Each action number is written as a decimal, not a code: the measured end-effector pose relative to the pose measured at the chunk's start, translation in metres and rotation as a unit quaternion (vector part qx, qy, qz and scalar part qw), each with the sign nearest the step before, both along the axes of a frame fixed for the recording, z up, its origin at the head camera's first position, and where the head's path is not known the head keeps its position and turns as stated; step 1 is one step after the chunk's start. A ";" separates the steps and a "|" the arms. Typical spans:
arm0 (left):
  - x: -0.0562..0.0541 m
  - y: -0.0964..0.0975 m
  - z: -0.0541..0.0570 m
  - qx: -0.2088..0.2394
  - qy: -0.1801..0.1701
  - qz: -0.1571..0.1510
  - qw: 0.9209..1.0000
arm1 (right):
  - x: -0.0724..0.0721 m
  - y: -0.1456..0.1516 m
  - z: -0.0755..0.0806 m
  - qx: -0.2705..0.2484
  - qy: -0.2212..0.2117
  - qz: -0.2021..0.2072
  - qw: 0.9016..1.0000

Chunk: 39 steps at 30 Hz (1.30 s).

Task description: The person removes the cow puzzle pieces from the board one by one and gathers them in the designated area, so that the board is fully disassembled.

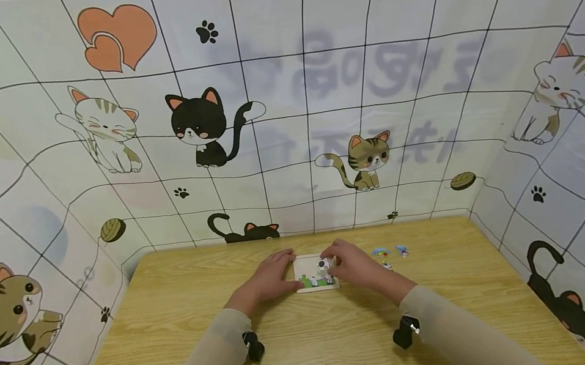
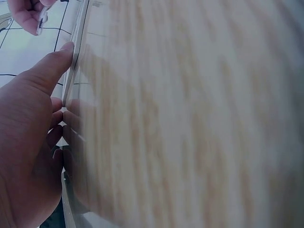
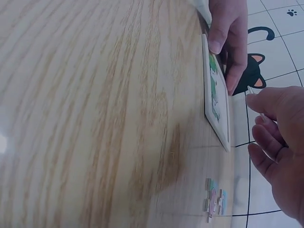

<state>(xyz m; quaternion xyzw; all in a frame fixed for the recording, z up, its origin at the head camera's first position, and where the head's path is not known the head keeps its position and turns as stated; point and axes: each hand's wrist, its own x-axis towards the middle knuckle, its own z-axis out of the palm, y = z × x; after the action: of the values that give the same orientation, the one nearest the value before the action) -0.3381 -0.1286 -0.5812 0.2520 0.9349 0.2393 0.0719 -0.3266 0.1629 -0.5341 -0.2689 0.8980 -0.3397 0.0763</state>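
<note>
1. We sit at a light wooden table (image 1: 181,345) closed in on three sides by a white gridded cloth (image 1: 312,81) printed with cartoon cats, paw prints and hearts.
2. Our left hand (image 1: 266,279) lies flat on the table with its fingers almost straight and close together; the fingertips (image 3: 223,45) and thumb rest against the left edge of a small puzzle board (image 1: 315,274), steadying it without curling round it.
3. Our right hand (image 1: 356,265) hovers over the board's right part with its fingers curled in; thumb and forefinger pinch a thin puzzle piece (image 3: 255,97), which shows edge-on in the right wrist view, just above the board and not yet pressed in.
4. The puzzle board is a pale, thin, flat tray with a raised white rim; its picture shows a strip of green at the bottom and small white and dark figures above, though the details are too small to read.
5. It lies flat between our two hands, its long axis running left to right, from the left fingertips towards the right ones, with its green lower edge towards us.
6. Just beyond the right hand's little-finger side, a few loose pieces (image 1: 388,252) in blue and pink lie on the table, apart from the board.
</note>
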 end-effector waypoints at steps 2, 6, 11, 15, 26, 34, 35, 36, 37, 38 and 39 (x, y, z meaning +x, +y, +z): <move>0.000 0.000 0.000 -0.002 0.001 -0.001 1.000 | 0.002 0.002 0.002 0.000 0.011 0.007 1.000; -0.001 0.000 0.000 -0.004 0.002 -0.004 1.000 | 0.004 0.005 0.003 0.008 0.033 0.014 0.999; -0.002 0.000 -0.001 -0.004 0.003 -0.005 1.000 | 0.008 0.008 0.005 0.010 0.049 0.016 0.999; -0.001 0.000 0.000 -0.007 0.002 -0.005 1.000 | 0.012 0.011 0.009 0.001 0.055 0.020 0.998; 0.000 -0.001 0.002 0.001 -0.001 -0.011 1.000 | 0.019 0.024 0.016 -0.013 0.055 0.025 0.998; 0.002 0.000 0.004 0.002 -0.001 -0.010 1.000 | 0.021 0.038 0.020 -0.013 0.041 0.041 0.998; 0.002 0.000 0.005 0.002 -0.002 -0.010 1.000 | 0.021 0.040 0.021 -0.012 0.041 0.042 0.998; 0.003 0.000 0.005 0.002 -0.002 -0.010 1.000 | 0.022 0.042 0.022 -0.010 0.041 0.041 0.998; 0.003 0.000 0.006 0.002 -0.003 -0.010 1.000 | 0.023 0.044 0.024 -0.008 0.041 0.039 0.998; 0.003 0.000 0.007 0.003 -0.004 -0.010 1.000 | 0.023 0.046 0.024 -0.008 0.043 0.040 0.998; 0.004 0.000 0.007 0.004 -0.004 -0.009 1.000 | 0.023 0.048 0.025 -0.006 0.044 0.039 0.998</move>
<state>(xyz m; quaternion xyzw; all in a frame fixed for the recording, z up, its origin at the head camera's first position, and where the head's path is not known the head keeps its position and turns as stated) -0.3344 -0.1282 -0.5739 0.2599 0.9313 0.2433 0.0768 -0.3040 0.2105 -0.5095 -0.3188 0.8873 -0.3299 0.0478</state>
